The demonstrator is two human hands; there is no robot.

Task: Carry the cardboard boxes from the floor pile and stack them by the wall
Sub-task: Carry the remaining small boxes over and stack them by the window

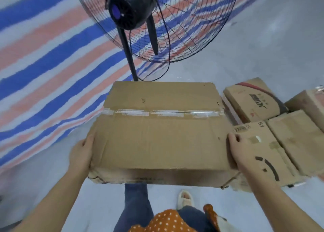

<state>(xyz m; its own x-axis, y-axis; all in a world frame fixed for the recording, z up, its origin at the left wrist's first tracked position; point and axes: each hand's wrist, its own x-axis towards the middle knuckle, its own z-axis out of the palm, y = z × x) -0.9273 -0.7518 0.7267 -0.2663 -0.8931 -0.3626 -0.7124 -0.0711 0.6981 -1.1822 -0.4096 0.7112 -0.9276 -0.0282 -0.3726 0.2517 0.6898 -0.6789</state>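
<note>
Single head-worn wide-angle view, looking steeply down and forward, close over the hands; floor [263, 44] beyond

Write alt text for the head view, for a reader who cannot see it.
A person's left hand and right hand hold a large taped cardboard box by its two sides, above a grey floor. More cardboard boxes lie in a pile to the right, and a black standing fan stands ahead before a blue, orange and white striped tarp.

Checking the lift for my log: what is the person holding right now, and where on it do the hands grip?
The large taped cardboard box, held by its two short ends: left hand and right hand.
</note>
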